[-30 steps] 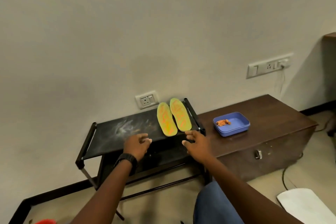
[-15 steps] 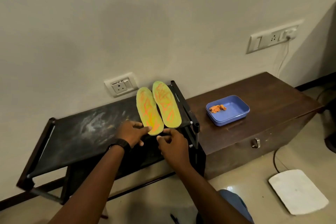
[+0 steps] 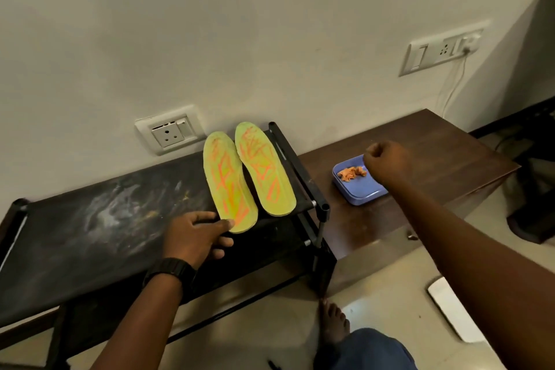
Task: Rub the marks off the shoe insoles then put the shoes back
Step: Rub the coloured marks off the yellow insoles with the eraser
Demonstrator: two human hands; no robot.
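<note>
Yellow-green insoles (image 3: 225, 177) unrubbed; left hand (image 3: 195, 234) flat on one heel, right hand (image 3: 387, 162) curled over orange wad (image 3: 350, 173) in tray (image 3: 360, 194), grip unclear; fetching step, needs firm pinch.

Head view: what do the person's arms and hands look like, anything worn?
Both forearms are bare, with no sleeves in view. The left hand and right hand wear no gloves, and no rings show. A black wristwatch with a black strap sits on the left wrist; the right wrist is bare.
</note>
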